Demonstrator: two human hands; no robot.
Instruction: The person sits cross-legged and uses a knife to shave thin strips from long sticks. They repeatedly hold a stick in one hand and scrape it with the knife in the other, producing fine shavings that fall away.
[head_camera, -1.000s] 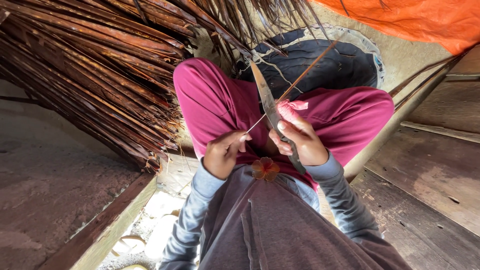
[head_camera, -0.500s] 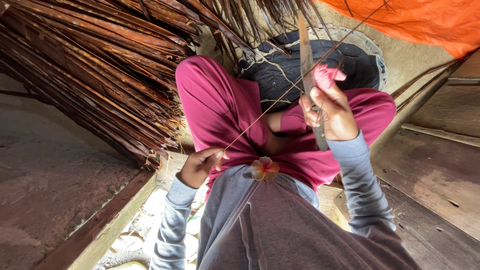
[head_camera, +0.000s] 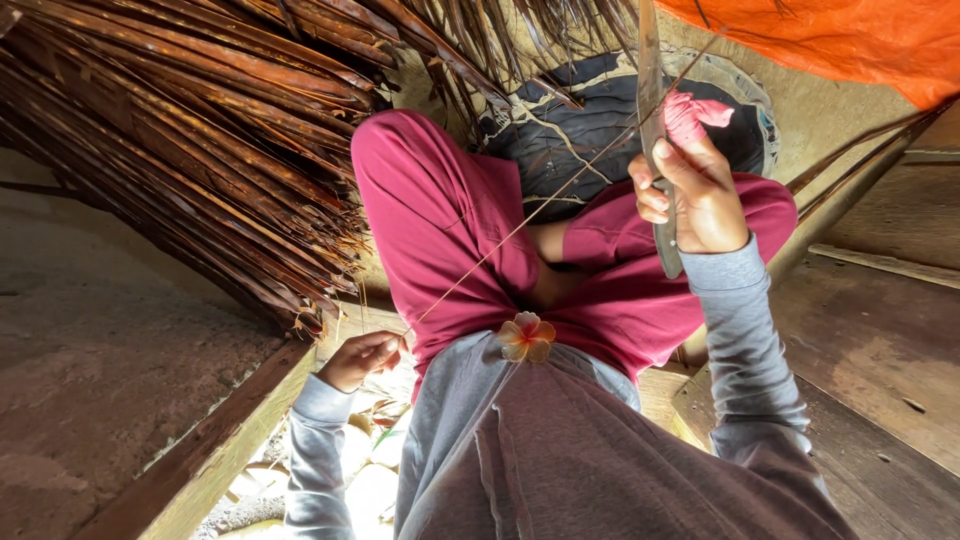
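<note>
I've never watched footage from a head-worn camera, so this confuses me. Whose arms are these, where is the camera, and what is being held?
The camera sits on the person's head and looks down, so you see their own grey sleeves and crossed legs in magenta trousers. The right hand grips a long knife, blade pointing up, with a pink cloth around a finger. The left hand pinches the lower end of a thin leaf rib, which runs slanting up to the blade. On the left lies a pile of dry brown palm fronds; ahead is a dark round basin; an orange tarp shows at top right.
</note>
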